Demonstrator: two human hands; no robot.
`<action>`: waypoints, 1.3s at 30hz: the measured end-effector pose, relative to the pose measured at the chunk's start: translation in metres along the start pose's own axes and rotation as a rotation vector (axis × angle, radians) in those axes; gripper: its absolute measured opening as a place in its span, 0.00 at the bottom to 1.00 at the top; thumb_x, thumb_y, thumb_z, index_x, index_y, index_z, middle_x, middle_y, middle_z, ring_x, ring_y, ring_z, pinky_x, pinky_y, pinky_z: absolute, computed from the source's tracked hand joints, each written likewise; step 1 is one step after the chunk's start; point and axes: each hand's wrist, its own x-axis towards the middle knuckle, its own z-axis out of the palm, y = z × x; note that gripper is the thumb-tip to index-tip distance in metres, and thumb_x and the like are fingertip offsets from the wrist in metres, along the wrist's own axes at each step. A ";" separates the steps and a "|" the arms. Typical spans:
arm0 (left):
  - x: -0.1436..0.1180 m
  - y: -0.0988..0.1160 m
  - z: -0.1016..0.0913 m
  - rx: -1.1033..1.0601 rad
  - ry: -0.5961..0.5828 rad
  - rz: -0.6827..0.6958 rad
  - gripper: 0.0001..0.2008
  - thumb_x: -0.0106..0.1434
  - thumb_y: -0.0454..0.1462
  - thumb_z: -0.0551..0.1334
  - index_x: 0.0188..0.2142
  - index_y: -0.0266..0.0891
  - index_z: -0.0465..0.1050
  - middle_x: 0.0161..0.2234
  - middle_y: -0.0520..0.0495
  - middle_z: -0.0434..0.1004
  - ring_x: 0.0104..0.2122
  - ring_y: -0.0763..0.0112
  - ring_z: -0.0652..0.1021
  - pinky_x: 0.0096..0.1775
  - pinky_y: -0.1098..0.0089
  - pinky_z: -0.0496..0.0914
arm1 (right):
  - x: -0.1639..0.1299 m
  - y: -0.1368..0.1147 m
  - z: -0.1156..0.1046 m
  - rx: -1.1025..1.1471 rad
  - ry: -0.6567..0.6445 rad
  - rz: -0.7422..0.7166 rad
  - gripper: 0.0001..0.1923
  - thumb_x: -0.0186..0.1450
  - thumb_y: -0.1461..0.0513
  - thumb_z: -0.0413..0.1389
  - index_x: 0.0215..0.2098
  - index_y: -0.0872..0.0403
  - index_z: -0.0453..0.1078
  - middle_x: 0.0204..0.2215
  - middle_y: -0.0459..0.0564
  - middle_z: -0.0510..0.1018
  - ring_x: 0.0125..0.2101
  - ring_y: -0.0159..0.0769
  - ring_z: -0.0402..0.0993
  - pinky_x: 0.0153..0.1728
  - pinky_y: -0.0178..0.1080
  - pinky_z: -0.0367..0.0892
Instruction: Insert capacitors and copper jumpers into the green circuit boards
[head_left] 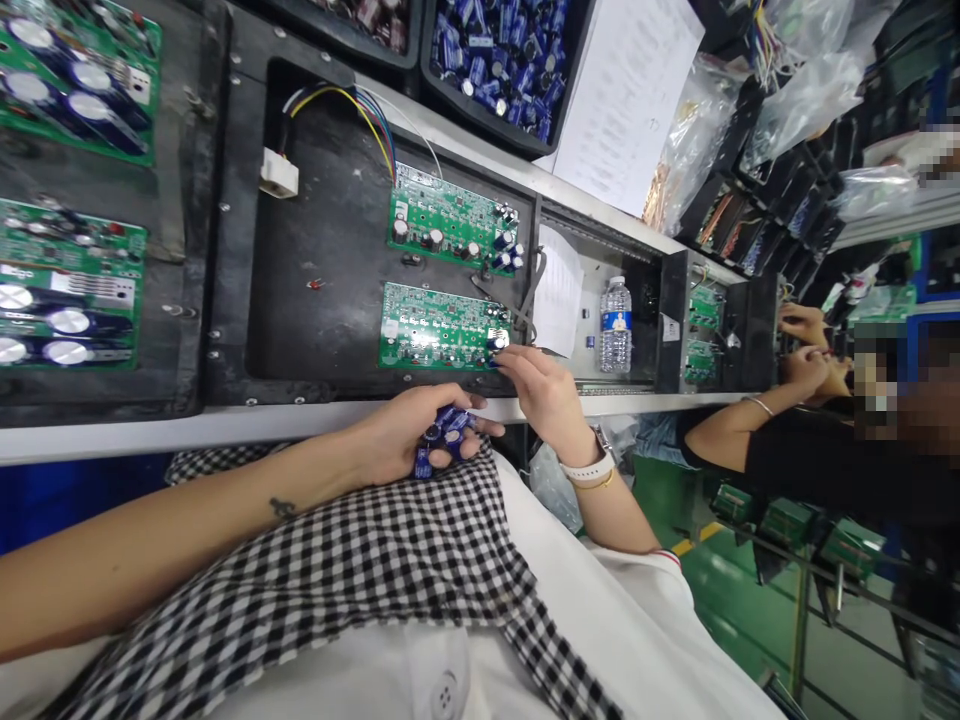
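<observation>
Several blue capacitors lie in my left hand, its fingers curled under and around them, just in front of the bench edge. With fingertips pinched together, my right hand is at the lower right corner of the nearer green circuit board. A small blue capacitor shows partly at those fingertips; the rest of it is hidden. A capacitor with a silver top stands on the board just above them. Behind it lies a second green board with several capacitors along its front and right side.
Both boards lie in a black tray. Wires run from the far board to a white connector. A bin of blue capacitors stands behind. Rightward are a water bottle and a co-worker's hands; leftward, boards with large capacitors.
</observation>
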 end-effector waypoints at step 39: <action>0.000 -0.002 -0.006 0.132 -0.011 0.007 0.08 0.67 0.35 0.60 0.33 0.30 0.74 0.29 0.45 0.73 0.15 0.86 0.61 0.11 0.86 0.47 | 0.010 0.008 -0.005 0.001 0.051 0.215 0.11 0.71 0.62 0.51 0.48 0.51 0.73 0.40 0.50 0.80 0.38 0.39 0.78 0.39 0.39 0.73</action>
